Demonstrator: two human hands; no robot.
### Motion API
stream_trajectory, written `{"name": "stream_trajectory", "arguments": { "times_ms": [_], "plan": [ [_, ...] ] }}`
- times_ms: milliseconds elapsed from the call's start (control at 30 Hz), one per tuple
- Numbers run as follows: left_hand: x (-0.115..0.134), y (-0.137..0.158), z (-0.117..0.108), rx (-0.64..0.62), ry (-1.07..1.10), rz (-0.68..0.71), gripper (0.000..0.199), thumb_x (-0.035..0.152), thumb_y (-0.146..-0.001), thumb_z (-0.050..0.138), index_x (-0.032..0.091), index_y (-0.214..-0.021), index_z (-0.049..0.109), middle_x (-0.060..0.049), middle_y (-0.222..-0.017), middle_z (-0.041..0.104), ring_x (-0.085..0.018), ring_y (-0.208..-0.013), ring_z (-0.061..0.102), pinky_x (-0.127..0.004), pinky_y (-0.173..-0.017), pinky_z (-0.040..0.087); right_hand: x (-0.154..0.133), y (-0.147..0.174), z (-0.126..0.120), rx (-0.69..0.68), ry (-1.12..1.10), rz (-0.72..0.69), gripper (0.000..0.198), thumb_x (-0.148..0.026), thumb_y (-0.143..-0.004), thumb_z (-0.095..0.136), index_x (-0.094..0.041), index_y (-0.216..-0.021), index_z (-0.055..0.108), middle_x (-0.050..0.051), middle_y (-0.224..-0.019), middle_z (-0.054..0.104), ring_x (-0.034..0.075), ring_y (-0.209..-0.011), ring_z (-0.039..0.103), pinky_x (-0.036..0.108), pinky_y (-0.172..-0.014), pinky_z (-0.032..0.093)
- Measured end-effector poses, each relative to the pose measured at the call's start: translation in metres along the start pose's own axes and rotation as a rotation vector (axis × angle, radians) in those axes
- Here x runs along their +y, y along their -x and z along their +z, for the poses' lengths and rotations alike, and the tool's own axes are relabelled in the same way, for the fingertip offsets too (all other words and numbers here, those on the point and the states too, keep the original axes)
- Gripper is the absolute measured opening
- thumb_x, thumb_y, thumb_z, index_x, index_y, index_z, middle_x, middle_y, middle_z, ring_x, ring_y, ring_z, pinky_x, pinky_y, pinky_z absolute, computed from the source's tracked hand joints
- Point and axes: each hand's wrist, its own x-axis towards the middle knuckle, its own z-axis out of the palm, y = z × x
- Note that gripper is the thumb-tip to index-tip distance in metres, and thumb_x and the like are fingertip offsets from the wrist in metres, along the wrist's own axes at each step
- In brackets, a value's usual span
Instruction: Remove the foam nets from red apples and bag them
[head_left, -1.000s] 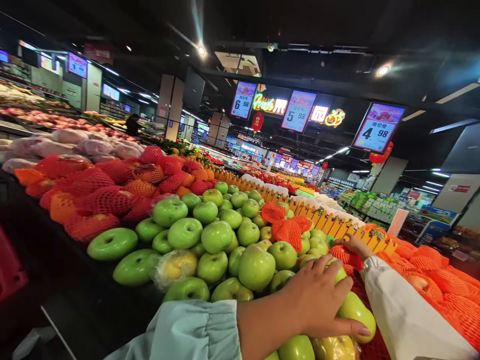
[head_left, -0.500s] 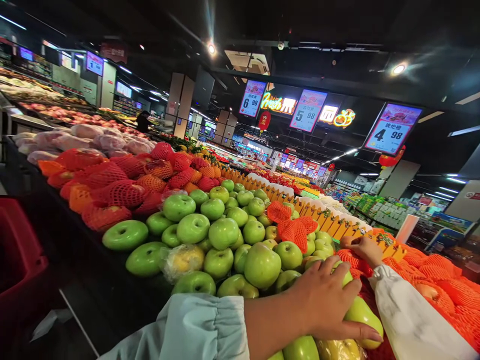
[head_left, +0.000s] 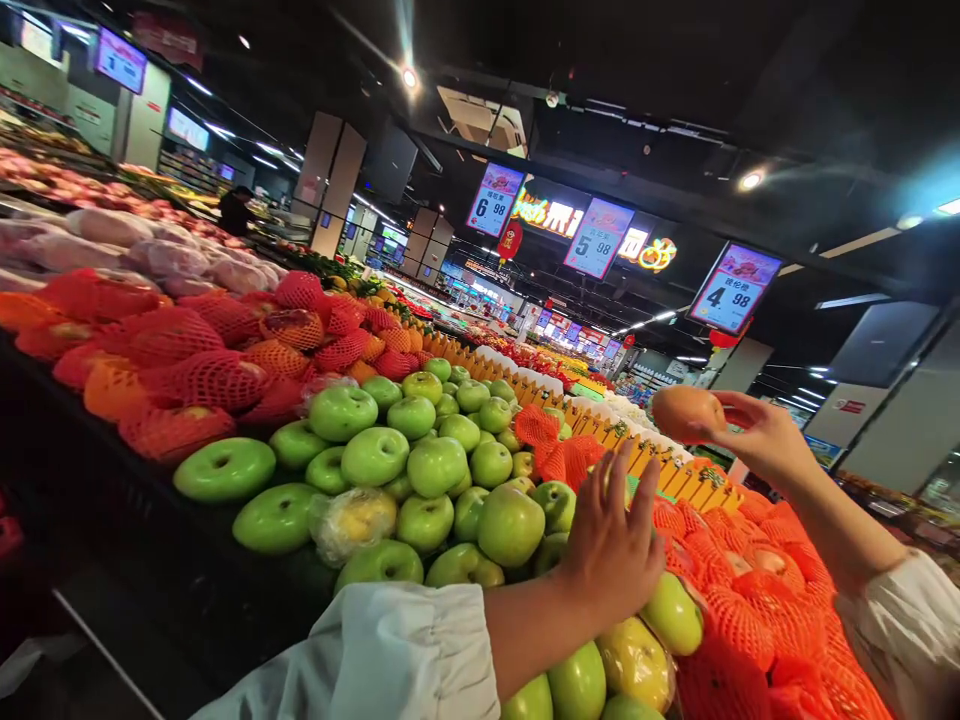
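In the head view my right hand [head_left: 761, 435] is raised above the fruit, its thumb and fingers closed round a smooth orange-coloured fruit [head_left: 686, 413]. The fruit's exact kind I cannot make out. My left hand [head_left: 611, 545] is over the right side of a heap of green apples [head_left: 439, 467], fingers upright and spread; part of its palm side is hidden. Just below it are a loose green apple [head_left: 671, 615] and a yellowish fruit in clear wrap [head_left: 637, 662]. Red foam nets [head_left: 735, 610] with fruit inside lie under my right forearm.
More fruit in red and orange nets [head_left: 217, 370] is piled to the left, with pale wrapped produce [head_left: 161, 255] behind. A low orange picket fence [head_left: 626, 437] runs along the display's far side. Price screens [head_left: 598, 238] hang overhead. A person [head_left: 235, 210] stands far back.
My right hand has lifted the orange-coloured fruit up from the netted fruit by the fence. My left hand has tilted upright off the green apples. The view has shifted to the right.
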Motion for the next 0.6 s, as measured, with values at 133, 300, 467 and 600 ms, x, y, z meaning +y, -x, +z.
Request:
{"name": "stream_trajectory", "arguments": {
  "times_ms": [133, 300, 467, 600],
  "plan": [
    [-0.004, -0.003, -0.003, 0.05, 0.062, -0.066, 0.105, 0.024, -0.084, 0.072, 0.025, -0.161, -0.001, -0.026, -0.166, 0.011, -0.043, -0.149, 0.032, -0.059, -0.113, 0.044, -0.016, 0.061, -0.004, -0.272, -0.112, -0.056, 0.081, -0.049, -0.045, 0.088, -0.016, -0.117, 0.069, 0.015, -0.124, 0.068, 0.034, -0.116, 0.065, 0.043, -0.109, 0.051],
    [-0.013, -0.009, -0.006, -0.01, 0.303, 0.047, 0.093, 0.02, -0.082, 0.071, 0.026, -0.155, 0.013, -0.015, -0.155, 0.041, -0.029, -0.14, 0.05, -0.043, -0.109, 0.053, -0.024, 0.096, 0.011, -0.41, -0.223, -0.079, 0.066, -0.051, -0.051, 0.086, -0.016, -0.104, 0.069, 0.018, -0.119, 0.069, 0.033, -0.113, 0.068, 0.041, -0.106, 0.055],
    [-0.01, -0.013, -0.007, -0.022, 0.324, -0.088, 0.093, 0.043, -0.073, 0.083, 0.022, -0.147, 0.03, -0.014, -0.144, 0.051, -0.03, -0.127, 0.06, -0.045, -0.097, 0.061, -0.015, 0.065, 0.028, -0.624, -0.444, 0.026, 0.074, -0.065, -0.047, 0.089, -0.015, -0.098, 0.066, 0.016, -0.116, 0.07, 0.027, -0.104, 0.071, 0.033, -0.091, 0.06],
    [-0.006, -0.011, -0.011, -0.119, 0.215, -0.082, 0.092, 0.048, -0.072, 0.083, 0.024, -0.148, 0.036, -0.013, -0.145, 0.051, -0.031, -0.12, 0.063, -0.044, -0.083, 0.065, -0.006, 0.035, 0.059, -0.412, -0.461, 0.049, 0.088, -0.096, -0.058, 0.06, -0.016, -0.094, 0.069, 0.013, -0.101, 0.072, 0.023, -0.094, 0.071, 0.037, -0.089, 0.06]
  ]
}}
